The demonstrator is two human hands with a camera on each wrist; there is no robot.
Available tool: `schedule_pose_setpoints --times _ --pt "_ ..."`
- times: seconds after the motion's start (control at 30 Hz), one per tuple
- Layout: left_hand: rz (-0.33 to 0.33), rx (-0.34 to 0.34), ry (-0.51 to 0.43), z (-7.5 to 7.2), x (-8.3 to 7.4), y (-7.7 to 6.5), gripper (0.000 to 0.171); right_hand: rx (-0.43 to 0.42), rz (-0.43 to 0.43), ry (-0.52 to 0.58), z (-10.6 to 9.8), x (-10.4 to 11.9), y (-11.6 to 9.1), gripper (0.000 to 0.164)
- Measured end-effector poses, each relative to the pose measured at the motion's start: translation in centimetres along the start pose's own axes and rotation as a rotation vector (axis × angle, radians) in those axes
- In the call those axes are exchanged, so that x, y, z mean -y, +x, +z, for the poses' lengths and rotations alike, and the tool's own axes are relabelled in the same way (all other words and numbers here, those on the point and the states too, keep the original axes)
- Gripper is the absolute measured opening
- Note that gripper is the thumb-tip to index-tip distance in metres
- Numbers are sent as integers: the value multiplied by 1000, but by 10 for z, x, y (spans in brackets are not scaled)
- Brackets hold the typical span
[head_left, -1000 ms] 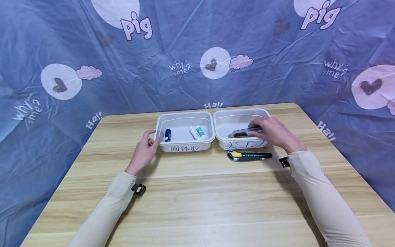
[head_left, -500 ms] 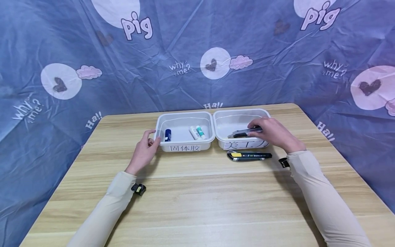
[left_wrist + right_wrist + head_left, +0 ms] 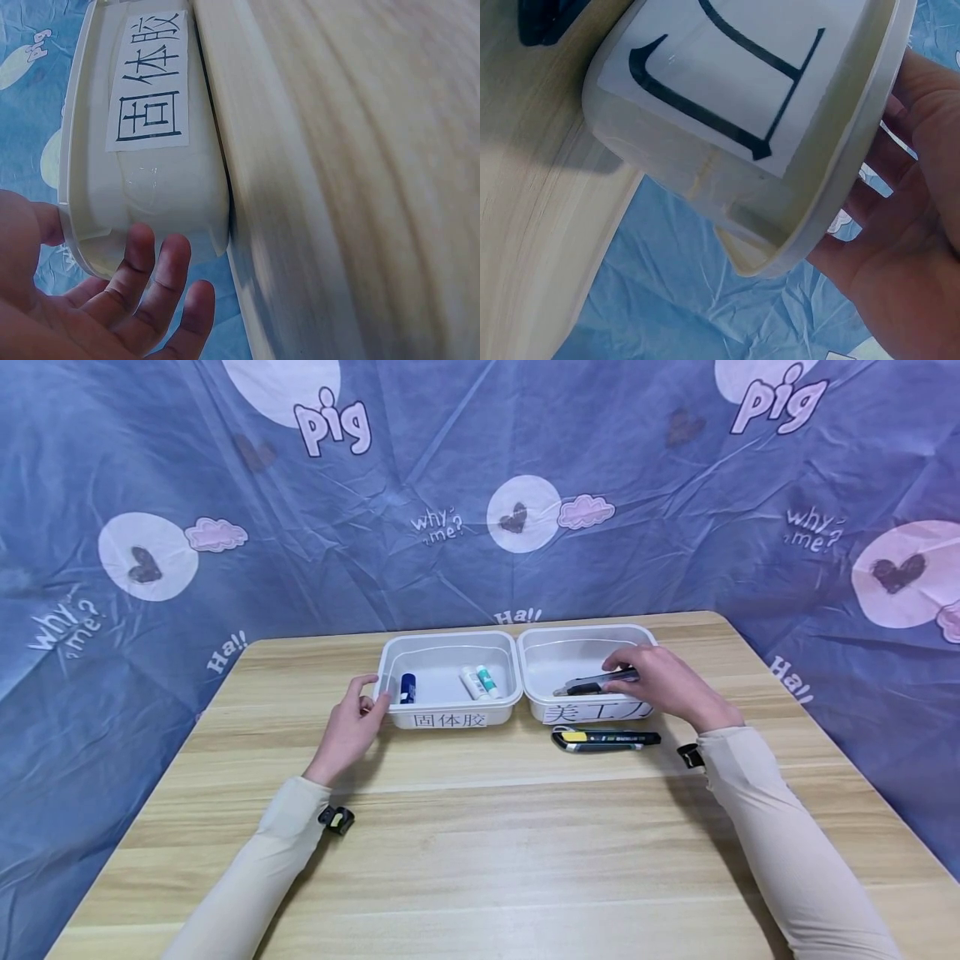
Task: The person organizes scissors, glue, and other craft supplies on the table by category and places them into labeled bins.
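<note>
At the left rim of a white bin [image 3: 450, 717], my left hand [image 3: 347, 731] grips the corner, thumb over the rim and fingers against the outer wall. In the left wrist view the fingers [image 3: 142, 259] are bent around that bin's end. My right hand [image 3: 667, 685] reaches over the front right rim of the second white bin [image 3: 528, 696] and holds a grey and black utility knife [image 3: 588, 683] low inside it. The right wrist view hides the knife behind the bin wall. A black and yellow utility knife [image 3: 606, 739] lies on the table in front of that bin.
The left bin contains a dark blue glue stick [image 3: 408, 688], a white one [image 3: 473, 682] and a green-and-white one [image 3: 487, 681]. Both labelled bins stand side by side on the wooden table [image 3: 480, 843]. A blue patterned cloth [image 3: 420, 460] hangs behind.
The utility knife in my right hand tips very slightly inside the bin. Otherwise both hands and the bins keep their places.
</note>
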State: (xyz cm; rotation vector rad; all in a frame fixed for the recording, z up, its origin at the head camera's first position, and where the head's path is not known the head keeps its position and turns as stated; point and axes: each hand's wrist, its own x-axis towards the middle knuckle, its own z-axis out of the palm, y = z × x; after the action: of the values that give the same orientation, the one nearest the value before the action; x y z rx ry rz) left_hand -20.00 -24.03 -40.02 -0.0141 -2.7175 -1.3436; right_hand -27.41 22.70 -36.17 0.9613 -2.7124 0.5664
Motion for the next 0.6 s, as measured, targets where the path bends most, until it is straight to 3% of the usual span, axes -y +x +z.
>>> schedule_pose_setpoints --times 0.6 --pt "-1 -5 -4 1 2 1 50 -34 -2 -26 -5 3 1 16"
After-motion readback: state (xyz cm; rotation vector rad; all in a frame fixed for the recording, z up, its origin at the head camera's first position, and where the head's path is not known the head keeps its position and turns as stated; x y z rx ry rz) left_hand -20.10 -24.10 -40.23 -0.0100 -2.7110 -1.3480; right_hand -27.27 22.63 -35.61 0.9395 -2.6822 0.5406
